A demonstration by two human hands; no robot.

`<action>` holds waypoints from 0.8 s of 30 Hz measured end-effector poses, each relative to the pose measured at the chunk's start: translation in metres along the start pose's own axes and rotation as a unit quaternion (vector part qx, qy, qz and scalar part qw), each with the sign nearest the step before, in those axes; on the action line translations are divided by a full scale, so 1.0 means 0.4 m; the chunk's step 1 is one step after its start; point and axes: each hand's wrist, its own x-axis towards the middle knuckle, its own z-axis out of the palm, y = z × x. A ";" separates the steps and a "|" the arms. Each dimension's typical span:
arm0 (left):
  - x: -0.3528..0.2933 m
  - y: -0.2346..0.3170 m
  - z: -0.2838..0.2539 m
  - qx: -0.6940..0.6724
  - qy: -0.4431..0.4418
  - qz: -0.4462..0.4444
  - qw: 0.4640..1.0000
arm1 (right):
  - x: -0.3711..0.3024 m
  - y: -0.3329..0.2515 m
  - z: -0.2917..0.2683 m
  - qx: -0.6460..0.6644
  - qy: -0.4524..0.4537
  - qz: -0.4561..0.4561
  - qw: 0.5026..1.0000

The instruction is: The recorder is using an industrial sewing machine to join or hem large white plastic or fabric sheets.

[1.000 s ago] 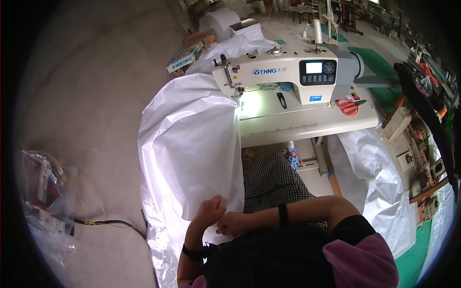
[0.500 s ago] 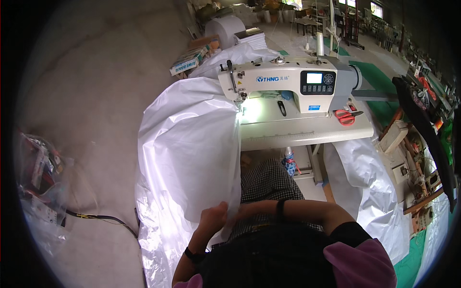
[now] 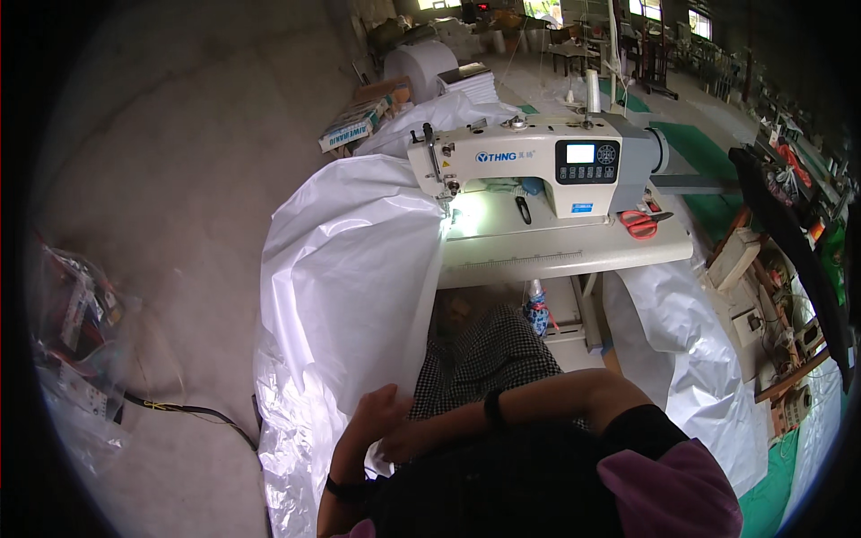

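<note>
A large white plastic-like sheet (image 3: 354, 260) hangs in folds from the needle end of a sewing machine (image 3: 516, 160) down toward my lap. At its lower right edge my left hand (image 3: 378, 414) is closed, fingers curled on the sheet. Close under it, my right hand (image 3: 408, 439) crosses over from the right, also closed at the sheet's edge; its fingertips lie in shade and are partly covered. The sheet's upper end reaches the lit needle area, where the machine head hides part of it.
Red-handled scissors (image 3: 639, 224) and a small black tool (image 3: 523, 210) lie on the machine bed (image 3: 556, 247). More white sheeting (image 3: 682, 350) hangs at the right. A clear plastic bag (image 3: 85, 323) and a black cable (image 3: 193, 408) are on the floor at left.
Both hands have drawn toward my body and a little left, the right hand coming under the left. The sheet's right edge has shifted left, showing more of my checked lap.
</note>
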 end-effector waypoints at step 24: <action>-0.026 -0.016 0.110 -0.255 -0.112 0.088 0.956 | -0.219 0.205 -0.773 -0.373 0.369 0.497 0.691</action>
